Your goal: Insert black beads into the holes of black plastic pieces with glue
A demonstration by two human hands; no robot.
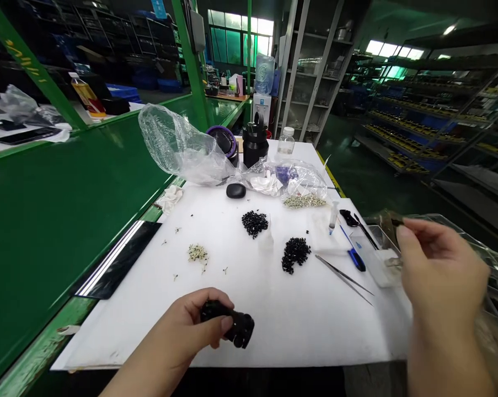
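My left hand, low in the head view, is closed round a black part with rounded ends, above the white table. My right hand is raised past the table's right edge, thumb and forefinger pinched at a small dark thing too blurred to name. Two piles of small black pieces, one at the middle and one further right, lie on the table. A small pile of pale pieces is on the left. Metal tweezers rest right of the black piles.
A clear tray, a blue-handled tool and a syringe lie at the right. Plastic bags, a black case and a black bottle stand at the back. A dark glossy panel lies at the left edge.
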